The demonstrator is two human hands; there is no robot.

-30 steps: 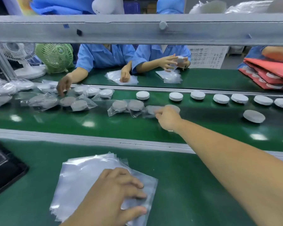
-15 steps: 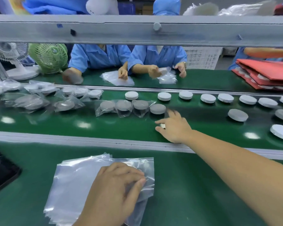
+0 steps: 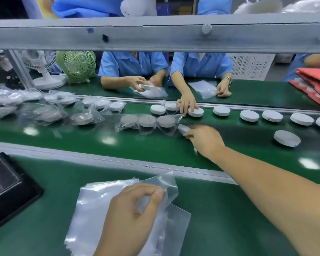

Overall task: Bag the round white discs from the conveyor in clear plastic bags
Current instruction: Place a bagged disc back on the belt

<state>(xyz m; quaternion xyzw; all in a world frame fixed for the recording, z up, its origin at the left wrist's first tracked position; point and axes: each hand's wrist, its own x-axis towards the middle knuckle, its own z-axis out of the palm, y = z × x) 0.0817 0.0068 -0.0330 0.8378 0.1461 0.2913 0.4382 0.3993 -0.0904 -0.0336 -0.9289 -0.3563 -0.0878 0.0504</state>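
My right hand (image 3: 204, 140) reaches over the green conveyor belt (image 3: 155, 146) and grips a round white disc (image 3: 183, 128), tilted and lifted off the belt. My left hand (image 3: 129, 217) pinches the top clear plastic bag (image 3: 163, 183) and peels its corner up from the stack of bags (image 3: 92, 209) on the near green table. More bare discs (image 3: 286, 138) lie on the belt to the right, with a row (image 3: 248, 115) along the far edge. Bagged discs (image 3: 147, 121) lie just left of my right hand.
Two people in blue shirts work across the belt; one person's hand (image 3: 187, 105) touches a disc at the far edge. A black tray (image 3: 6, 183) sits at my left. Two fans (image 3: 76, 65) stand far left, red folders (image 3: 316, 84) far right. A grey rail (image 3: 155, 36) crosses overhead.
My right hand has closed on a disc and lifted it from the belt. My left hand went from resting flat on the bag stack to pinching the top bag's corner up.
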